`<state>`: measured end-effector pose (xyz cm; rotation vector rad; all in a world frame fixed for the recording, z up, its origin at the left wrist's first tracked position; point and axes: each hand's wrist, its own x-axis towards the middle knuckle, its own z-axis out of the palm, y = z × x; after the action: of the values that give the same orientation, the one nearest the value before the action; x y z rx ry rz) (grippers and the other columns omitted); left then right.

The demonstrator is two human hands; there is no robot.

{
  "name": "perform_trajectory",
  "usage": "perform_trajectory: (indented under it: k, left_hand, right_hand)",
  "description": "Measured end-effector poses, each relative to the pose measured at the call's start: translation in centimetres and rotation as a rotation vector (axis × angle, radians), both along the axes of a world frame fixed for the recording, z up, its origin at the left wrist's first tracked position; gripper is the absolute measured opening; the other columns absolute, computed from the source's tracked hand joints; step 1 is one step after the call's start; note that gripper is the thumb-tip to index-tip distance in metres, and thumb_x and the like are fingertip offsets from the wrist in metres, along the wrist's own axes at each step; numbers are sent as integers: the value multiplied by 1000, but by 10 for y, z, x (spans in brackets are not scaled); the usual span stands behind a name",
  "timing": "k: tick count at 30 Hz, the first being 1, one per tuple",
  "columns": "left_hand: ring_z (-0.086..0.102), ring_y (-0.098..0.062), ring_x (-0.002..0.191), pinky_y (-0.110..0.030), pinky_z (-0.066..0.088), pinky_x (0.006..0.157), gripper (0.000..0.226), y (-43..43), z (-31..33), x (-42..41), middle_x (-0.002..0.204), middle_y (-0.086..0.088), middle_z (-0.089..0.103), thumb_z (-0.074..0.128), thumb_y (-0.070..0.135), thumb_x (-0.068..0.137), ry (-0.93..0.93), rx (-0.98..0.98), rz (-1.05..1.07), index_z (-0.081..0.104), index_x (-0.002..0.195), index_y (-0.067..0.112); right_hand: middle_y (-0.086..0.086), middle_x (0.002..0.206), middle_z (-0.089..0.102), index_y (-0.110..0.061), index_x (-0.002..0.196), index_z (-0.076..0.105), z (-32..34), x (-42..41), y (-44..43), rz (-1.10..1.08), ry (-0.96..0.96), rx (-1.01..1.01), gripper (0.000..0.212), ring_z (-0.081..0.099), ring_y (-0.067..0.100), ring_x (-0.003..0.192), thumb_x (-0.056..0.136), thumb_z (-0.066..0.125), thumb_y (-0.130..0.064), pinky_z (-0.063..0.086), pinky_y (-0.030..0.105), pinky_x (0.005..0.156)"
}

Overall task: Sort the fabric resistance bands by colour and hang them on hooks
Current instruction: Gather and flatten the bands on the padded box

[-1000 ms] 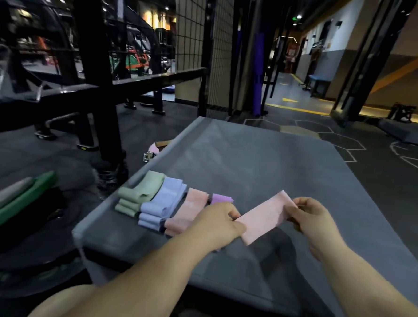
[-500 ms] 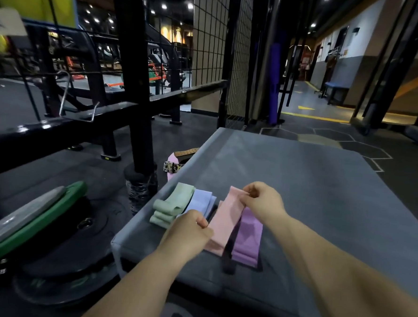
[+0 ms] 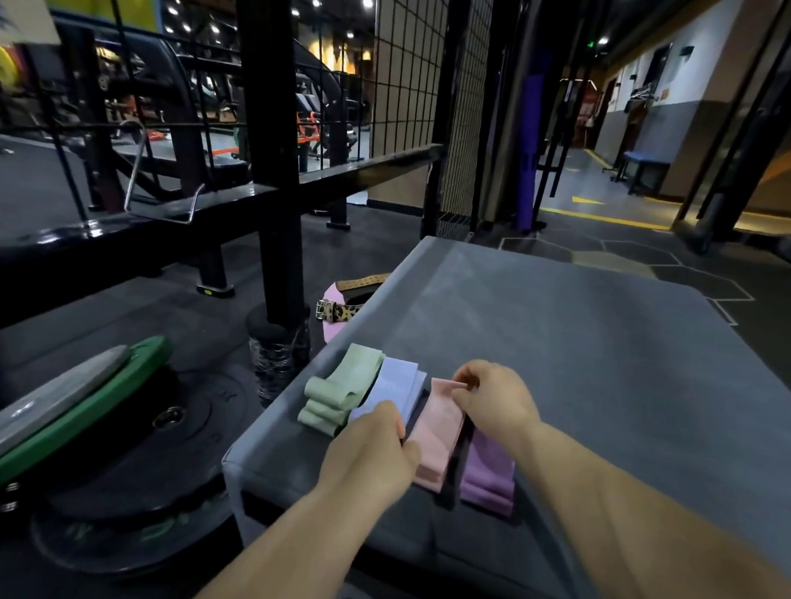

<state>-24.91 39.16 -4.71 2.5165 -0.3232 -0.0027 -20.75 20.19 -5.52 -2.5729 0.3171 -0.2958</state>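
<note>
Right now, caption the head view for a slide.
Left hand and right hand hold a pink band between blue bands and purple bands, green bands leftmost, on a grey pad.

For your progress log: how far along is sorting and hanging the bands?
Done: green bands, blue bands and purple bands lie in separate stacks on the grey platform. In hand: left hand and right hand pinch the pink band. Left: hanging; none hangs in view.

Gym: weight plates [image 3: 99, 424], steel rack [image 3: 273, 143], rubber flooring [image 3: 197, 333].
</note>
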Motion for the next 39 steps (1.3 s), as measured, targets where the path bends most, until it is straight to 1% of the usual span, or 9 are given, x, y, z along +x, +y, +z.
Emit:
perform_trajectory:
  k: [8, 17, 22, 26, 28, 31, 34, 37, 39]
  left_hand:
    - [45, -20, 77, -29, 37, 67, 14, -3, -1, -7, 81, 7, 42, 49, 31, 91, -79, 55, -32, 51, 99, 21]
    - [54, -22, 92, -31, 44, 75, 15, -1, 0, -6, 94, 5, 55, 50, 33, 92, -105, 33, -29, 51, 100, 20]
    - [55, -19, 93, -29, 35, 66, 6, -1, 3, -6, 97, 8, 61, 51, 32, 91, -246, -5, -31, 50, 96, 27]
    - [51, -19, 105, -30, 34, 81, 9, -4, -6, -2, 100, 11, 60, 55, 30, 88, -420, 19, -82, 62, 94, 27]
    - [41, -18, 128, -34, 29, 100, 18, -5, -12, 1, 123, 15, 58, 50, 34, 94, -414, 73, -118, 64, 104, 31]
    - [8, -12, 147, -39, 5, 118, 39, -4, -16, 2, 151, 20, 33, 25, 42, 101, -284, 240, -153, 51, 130, 38]
    - [4, -10, 148, -42, -4, 118, 71, -3, -15, 1, 154, 19, 29, -5, 54, 88, -220, 304, -188, 42, 139, 40]
    - [8, -10, 148, -43, -6, 119, 49, -1, -21, 3, 155, 17, 30, 14, 48, 101, -147, 365, -205, 37, 143, 39]
    - [12, -10, 147, -43, -3, 119, 44, -1, -22, 2, 154, 17, 31, 20, 44, 103, -140, 355, -205, 36, 144, 39]
  right_hand:
    - [-7, 109, 67, -32, 105, 67, -4, -1, 3, -12, -24, -214, 19, 55, 19, 112, 88, 59, -31, 38, 35, 94]
    - [-8, 123, 59, -33, 121, 61, 0, -7, 2, -13, -18, -258, 31, 45, 19, 123, 91, 57, -38, 30, 37, 99]
    - [-12, 139, 52, -33, 131, 57, 2, -14, -3, 103, -16, -256, 35, 35, 15, 134, 97, 51, -38, 26, 37, 107]
    - [-16, 152, 37, -36, 139, 49, 1, -23, -5, 227, 38, -347, 41, 24, 9, 143, 99, 44, -42, 21, 36, 111]
    - [-16, 159, 22, -35, 146, 41, -1, -28, -4, 281, 97, -389, 47, 11, 9, 148, 100, 40, -47, 14, 38, 115]
    - [-16, 163, 6, -34, 153, 26, -5, -33, -2, 342, 163, -389, 55, -4, 8, 150, 102, 31, -53, 1, 39, 119]
    - [-16, 163, -3, -33, 156, 12, -11, -34, -1, 364, 232, -406, 61, -13, 9, 150, 101, 27, -56, -8, 43, 120]
    - [-13, 163, -7, -32, 156, 5, -16, -35, 0, 366, 280, -429, 70, -14, 12, 150, 97, 20, -65, -10, 46, 120]
    - [-12, 163, -8, -31, 157, 2, -17, -36, 1, 369, 288, -440, 93, -13, 13, 150, 77, 1, -79, -10, 46, 120]
